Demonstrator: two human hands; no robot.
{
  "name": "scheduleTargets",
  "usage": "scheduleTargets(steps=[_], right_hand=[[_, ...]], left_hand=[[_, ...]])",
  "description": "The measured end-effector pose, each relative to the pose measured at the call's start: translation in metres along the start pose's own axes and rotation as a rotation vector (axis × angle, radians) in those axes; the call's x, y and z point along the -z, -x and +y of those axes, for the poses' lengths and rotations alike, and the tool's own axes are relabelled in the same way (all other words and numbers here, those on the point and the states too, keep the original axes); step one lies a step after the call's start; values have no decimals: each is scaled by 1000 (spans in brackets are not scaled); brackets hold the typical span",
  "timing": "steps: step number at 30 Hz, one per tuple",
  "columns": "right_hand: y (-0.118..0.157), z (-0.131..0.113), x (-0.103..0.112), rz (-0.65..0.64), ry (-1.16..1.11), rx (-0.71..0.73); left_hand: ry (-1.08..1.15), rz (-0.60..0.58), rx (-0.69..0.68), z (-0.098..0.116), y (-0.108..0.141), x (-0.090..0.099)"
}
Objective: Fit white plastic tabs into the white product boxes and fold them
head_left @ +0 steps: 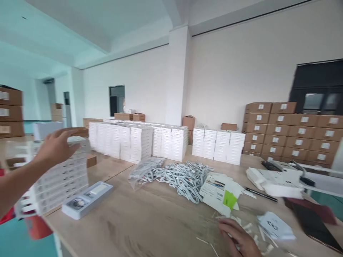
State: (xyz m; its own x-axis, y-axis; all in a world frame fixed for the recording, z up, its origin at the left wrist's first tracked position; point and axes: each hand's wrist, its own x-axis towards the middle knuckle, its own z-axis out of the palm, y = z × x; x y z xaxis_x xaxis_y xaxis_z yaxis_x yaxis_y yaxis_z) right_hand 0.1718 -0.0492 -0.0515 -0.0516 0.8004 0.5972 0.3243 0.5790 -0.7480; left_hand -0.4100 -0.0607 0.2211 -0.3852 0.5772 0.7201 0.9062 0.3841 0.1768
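My left hand is raised at the left, thumb and fingers apart, by the top of a tall stack of white boxes. Whether it touches the stack I cannot tell. In front of that stack a pale open tray lies on the table, with a coiled cable in one compartment and a white piece in the other. Low on the right, my right hand rests loosely curled near small white scraps, its fingers slightly apart and nothing visible in them. Beyond it lie printed white cards with a green slip.
A heap of grey-white cables and a clear plastic bag lie mid-table. Rows of stacked white boxes stand behind. On the right are a pen, a leaflet pile, a dark phone and brown cartons.
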Motion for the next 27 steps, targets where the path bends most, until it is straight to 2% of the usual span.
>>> scheduleTargets(steps=[2,4,5,6,8,9,10,12,13,16,19,22,24,27], right_hand=[[-5,-9,3,-63,43,45],[-9,-12,4,-65,79,60],[-9,-12,4,-50,87,54],[-10,-11,5,-40,87,41],[-11,-7,8,-11,82,13],[-12,-4,11,4,84,5],[-14,-2,14,18,91,0],[-18,2,23,47,111,2],[-20,2,28,63,117,5],[-25,0,39,116,120,22],[-27,-3,43,138,121,59],[-30,-4,44,159,93,60],[-34,-1,45,226,-2,-37],[-42,6,50,384,-375,-373]], left_hand=[[208,-61,-54,45,18,-25],[460,-208,-103,103,53,-53],[572,-289,-176,136,75,-67],[675,-414,-304,171,99,-80],[833,-553,-620,241,150,-103],[857,-587,-757,273,173,-112],[838,-568,-866,302,194,-121],[810,-564,-960,348,226,-135],[787,-552,-990,364,237,-141],[716,-511,-1043,390,252,-156],[644,-464,-1069,395,249,-164],[588,-410,-1060,394,241,-163],[576,-366,-1057,393,237,-157],[605,-275,-1064,390,238,-136]])
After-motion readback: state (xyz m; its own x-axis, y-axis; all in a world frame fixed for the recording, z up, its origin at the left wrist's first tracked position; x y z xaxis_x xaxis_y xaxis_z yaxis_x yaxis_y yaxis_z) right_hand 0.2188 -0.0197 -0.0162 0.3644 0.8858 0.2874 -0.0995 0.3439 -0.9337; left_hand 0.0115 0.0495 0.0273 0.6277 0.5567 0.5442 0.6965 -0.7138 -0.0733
